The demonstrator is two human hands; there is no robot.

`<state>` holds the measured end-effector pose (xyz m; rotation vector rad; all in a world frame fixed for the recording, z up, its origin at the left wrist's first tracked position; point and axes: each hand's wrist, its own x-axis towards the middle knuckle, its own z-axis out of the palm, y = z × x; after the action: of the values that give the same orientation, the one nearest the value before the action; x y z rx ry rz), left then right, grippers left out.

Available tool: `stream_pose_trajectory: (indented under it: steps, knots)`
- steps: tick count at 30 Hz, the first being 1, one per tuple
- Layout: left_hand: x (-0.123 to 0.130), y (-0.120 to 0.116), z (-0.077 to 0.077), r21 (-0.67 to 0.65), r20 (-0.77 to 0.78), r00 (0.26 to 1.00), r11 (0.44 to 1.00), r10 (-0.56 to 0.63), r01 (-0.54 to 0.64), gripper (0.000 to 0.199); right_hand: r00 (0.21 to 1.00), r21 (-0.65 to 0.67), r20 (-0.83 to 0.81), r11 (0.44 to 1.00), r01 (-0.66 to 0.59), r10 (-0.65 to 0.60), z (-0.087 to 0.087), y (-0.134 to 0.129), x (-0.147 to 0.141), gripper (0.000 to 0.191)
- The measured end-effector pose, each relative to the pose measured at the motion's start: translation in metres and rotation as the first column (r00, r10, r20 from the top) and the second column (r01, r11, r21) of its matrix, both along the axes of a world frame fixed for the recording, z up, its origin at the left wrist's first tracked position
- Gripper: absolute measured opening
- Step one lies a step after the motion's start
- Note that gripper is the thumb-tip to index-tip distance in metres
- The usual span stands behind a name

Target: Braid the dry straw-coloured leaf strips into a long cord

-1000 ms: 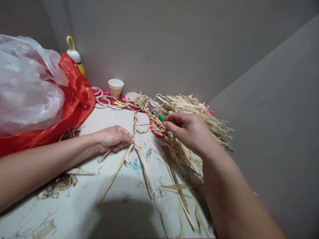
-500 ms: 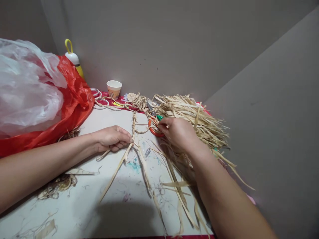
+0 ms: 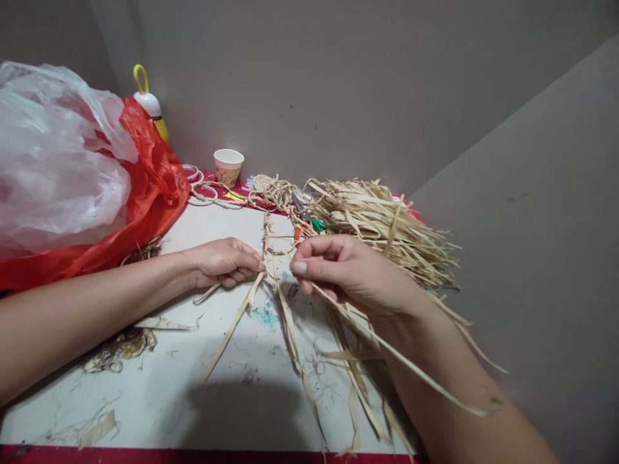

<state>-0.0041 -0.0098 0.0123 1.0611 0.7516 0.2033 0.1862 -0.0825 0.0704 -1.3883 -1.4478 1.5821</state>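
Observation:
My left hand [image 3: 232,263] is closed, pinching the lower end of a straw braid [image 3: 265,233] that stretches away from me over the white board. Loose straw strands [image 3: 290,328] fan out below that pinch toward me. My right hand [image 3: 329,265] is closed too, its thumb and fingers pinching the end of a long thin straw strip [image 3: 401,353], which trails down across the right forearm. Just beyond the right hand lie scissors with a green part [image 3: 318,225] and an orange part [image 3: 297,233] showing, the latter partly covered by the hand.
A heap of dry straw [image 3: 382,222] lies at the back right. A paper cup [image 3: 228,169] stands by the wall near white rings [image 3: 193,173] and braided cord [image 3: 278,192]. Red and clear plastic bags [image 3: 159,174] fill the left, beside a yellow-and-white bottle [image 3: 149,103]. Fibre scraps [image 3: 123,348] litter the white board [image 3: 159,412].
My right hand has come away from the straw heap and scissors toward my left hand, bringing a straw strip in its fingers. My left hand keeps its pinch on the braid.

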Motion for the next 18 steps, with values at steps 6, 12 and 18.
stream_pose_trajectory:
  steps: [6,12,18]
  knots:
    - [-0.002,0.001,-0.004,0.001,0.03,1.0,1.0,0.0,0.0,0.022,0.988,-0.062,0.103,0.992,-0.107,0.113,-0.009,0.007,-0.001,0.018]
    - [-0.001,0.001,-0.004,0.001,0.04,0.999,1.0,-0.002,0.002,0.024,0.93,-0.109,0.241,0.96,-0.259,0.278,-0.008,0.006,0.0,0.013]
    - [0.001,-0.001,0.0,0.001,0.016,0.999,0.999,0.041,-0.041,0.03,0.849,-0.12,0.333,0.912,-0.393,0.41,-0.015,0.006,0.004,0.015]
